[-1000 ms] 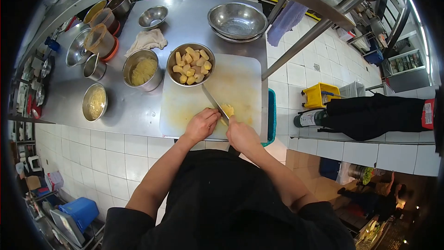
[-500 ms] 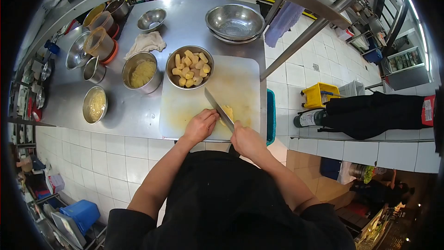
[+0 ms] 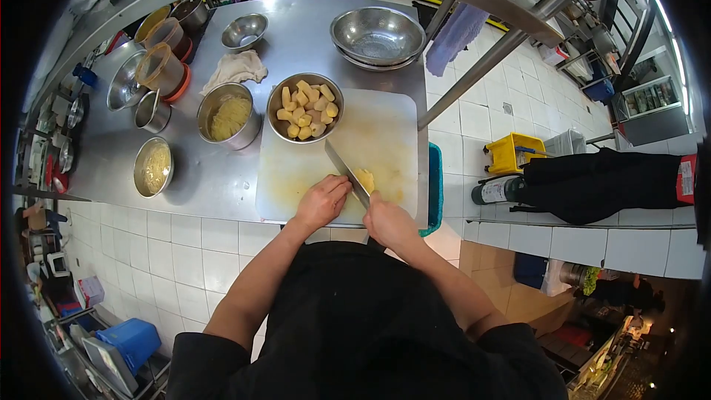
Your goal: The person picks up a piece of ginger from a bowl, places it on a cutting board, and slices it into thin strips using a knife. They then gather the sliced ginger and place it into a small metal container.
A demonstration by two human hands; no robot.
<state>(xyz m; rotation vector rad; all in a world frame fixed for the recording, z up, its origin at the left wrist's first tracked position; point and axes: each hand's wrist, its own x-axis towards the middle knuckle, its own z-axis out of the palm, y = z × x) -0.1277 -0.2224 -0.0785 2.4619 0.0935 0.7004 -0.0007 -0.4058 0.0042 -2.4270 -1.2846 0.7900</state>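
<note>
A kitchen knife (image 3: 343, 166) is gripped by its handle in my right hand (image 3: 391, 221), its blade slanting up and left over the white cutting board (image 3: 385, 126). My left hand (image 3: 323, 201) has its fingers bent and pressed together against the near side of the blade. Whatever lies beneath those fingertips is hidden. On the blade's other side sits a small heap of pale-yellow cut pieces (image 3: 364, 178). A steel bowl (image 3: 280, 127) of peeled, knobbly yellow root pieces (image 3: 305, 110) stands at the board's upper left corner.
Left of the board are a steel pot (image 3: 243, 138) with yellow shreds, a smaller bowl (image 3: 153, 191) and a crumpled cloth (image 3: 235, 69). Stacked bowls (image 3: 378, 33) stand at the back. A metal post (image 3: 485, 74) rises by the right edge, with a teal bin (image 3: 435, 185) below.
My right hand and the knife have shifted slightly left, so more of the cut pieces shows beside the blade. My left hand has barely moved.
</note>
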